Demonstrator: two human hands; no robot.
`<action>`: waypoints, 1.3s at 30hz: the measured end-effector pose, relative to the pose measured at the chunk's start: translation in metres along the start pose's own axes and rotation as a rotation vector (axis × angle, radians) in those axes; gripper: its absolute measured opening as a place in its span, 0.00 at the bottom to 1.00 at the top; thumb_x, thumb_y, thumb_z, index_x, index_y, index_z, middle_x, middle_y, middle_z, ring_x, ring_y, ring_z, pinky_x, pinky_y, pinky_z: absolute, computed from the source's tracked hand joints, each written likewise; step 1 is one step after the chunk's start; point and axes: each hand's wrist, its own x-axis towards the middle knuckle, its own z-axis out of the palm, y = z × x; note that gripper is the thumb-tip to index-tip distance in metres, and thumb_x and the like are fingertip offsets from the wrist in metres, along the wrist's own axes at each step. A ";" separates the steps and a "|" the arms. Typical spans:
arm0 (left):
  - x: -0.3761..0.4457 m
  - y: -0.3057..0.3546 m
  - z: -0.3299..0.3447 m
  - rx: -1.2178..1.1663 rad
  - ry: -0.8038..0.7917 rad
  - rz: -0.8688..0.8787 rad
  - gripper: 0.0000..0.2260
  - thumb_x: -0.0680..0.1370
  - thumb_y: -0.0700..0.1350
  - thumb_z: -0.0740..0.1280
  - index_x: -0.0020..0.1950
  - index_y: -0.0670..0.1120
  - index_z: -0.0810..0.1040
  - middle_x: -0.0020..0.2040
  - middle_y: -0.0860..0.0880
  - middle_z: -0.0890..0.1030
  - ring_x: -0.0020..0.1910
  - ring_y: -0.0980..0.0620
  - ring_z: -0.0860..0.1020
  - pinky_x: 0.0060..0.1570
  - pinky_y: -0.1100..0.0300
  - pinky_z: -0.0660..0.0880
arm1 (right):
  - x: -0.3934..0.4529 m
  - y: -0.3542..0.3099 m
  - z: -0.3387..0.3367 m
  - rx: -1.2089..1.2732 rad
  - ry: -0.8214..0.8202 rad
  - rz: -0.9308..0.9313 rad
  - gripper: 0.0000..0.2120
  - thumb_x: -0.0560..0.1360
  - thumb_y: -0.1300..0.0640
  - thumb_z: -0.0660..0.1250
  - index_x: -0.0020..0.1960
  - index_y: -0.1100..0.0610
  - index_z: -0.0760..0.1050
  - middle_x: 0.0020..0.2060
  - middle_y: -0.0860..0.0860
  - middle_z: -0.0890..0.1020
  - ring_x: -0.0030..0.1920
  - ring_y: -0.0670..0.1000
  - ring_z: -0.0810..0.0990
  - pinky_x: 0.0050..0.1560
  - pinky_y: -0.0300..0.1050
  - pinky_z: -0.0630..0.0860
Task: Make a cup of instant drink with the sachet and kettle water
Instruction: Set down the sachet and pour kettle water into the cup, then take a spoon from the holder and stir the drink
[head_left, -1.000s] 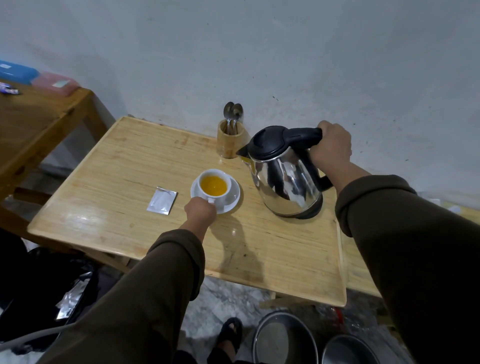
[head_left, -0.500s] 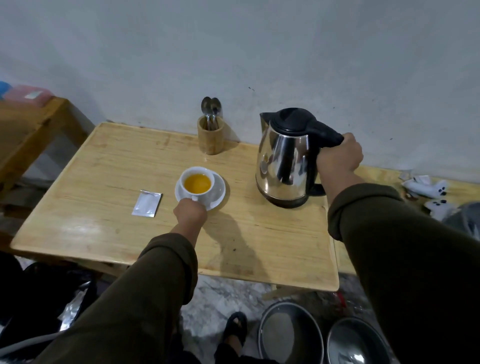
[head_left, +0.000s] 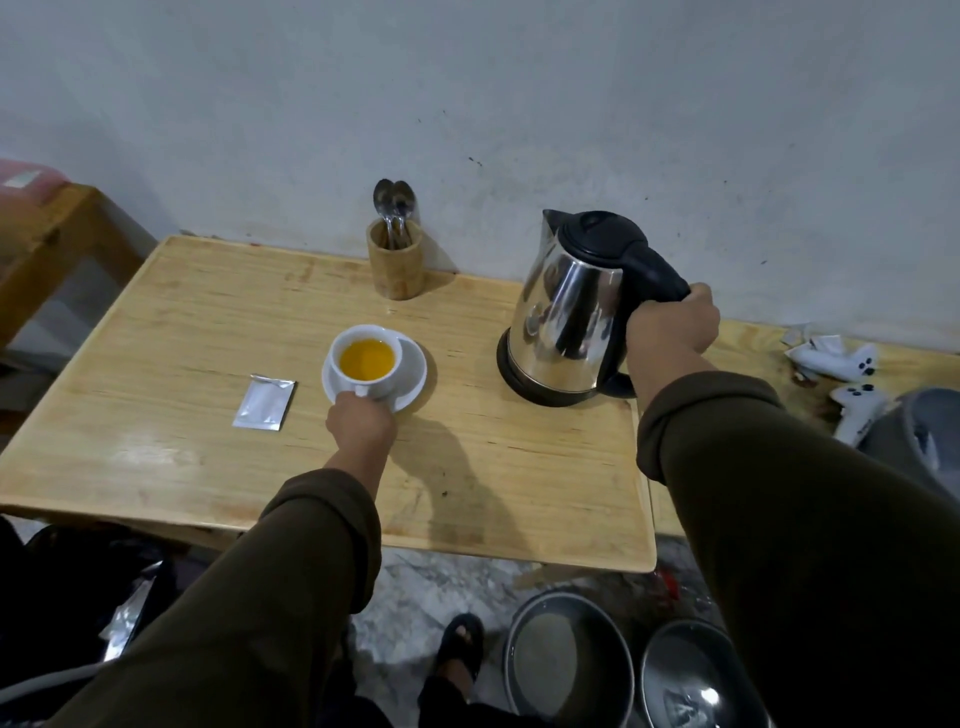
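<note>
Wooden table (head_left: 208, 332) is carrying everything. Right hand (head_left: 670, 332) fingers are clenching the upright kettle (head_left: 566, 317) handle. Just beyond the left hand (head_left: 361, 426) fingers, which are gripping its handle, the cup (head_left: 366, 364) is sitting on a saucer (head_left: 413, 371); beside them, the sachet (head_left: 264, 408) is lying flat.

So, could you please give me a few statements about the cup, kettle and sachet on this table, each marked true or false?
1. The white cup holds orange-yellow liquid. True.
2. The steel kettle is tilted over the cup, pouring. False: it stands upright on the wooden table, apart from the cup.
3. The right hand grips the kettle's black handle. True.
4. The silver sachet lies right of the saucer. False: it lies left.
5. The left hand holds a spoon. False: it holds the cup; the spoons stand in the wooden holder.
</note>
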 end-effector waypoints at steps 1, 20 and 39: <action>0.000 0.000 0.000 0.000 0.000 -0.001 0.17 0.81 0.44 0.57 0.66 0.34 0.71 0.66 0.35 0.74 0.66 0.36 0.72 0.63 0.52 0.68 | 0.000 0.001 0.001 0.006 0.005 0.002 0.12 0.73 0.65 0.61 0.54 0.56 0.72 0.56 0.56 0.77 0.49 0.58 0.77 0.55 0.52 0.77; -0.003 0.004 0.002 -0.022 0.014 -0.039 0.18 0.81 0.44 0.59 0.67 0.35 0.70 0.66 0.36 0.74 0.66 0.38 0.73 0.63 0.54 0.68 | -0.006 0.018 0.018 0.033 0.018 -0.008 0.11 0.71 0.69 0.62 0.50 0.57 0.71 0.51 0.54 0.73 0.55 0.59 0.76 0.61 0.60 0.74; -0.003 -0.003 -0.021 -0.074 -0.152 -0.027 0.21 0.82 0.49 0.54 0.68 0.37 0.70 0.66 0.37 0.73 0.64 0.40 0.74 0.56 0.54 0.72 | -0.051 0.011 0.019 0.176 0.043 0.344 0.36 0.72 0.60 0.69 0.75 0.57 0.55 0.71 0.56 0.66 0.68 0.58 0.70 0.65 0.50 0.73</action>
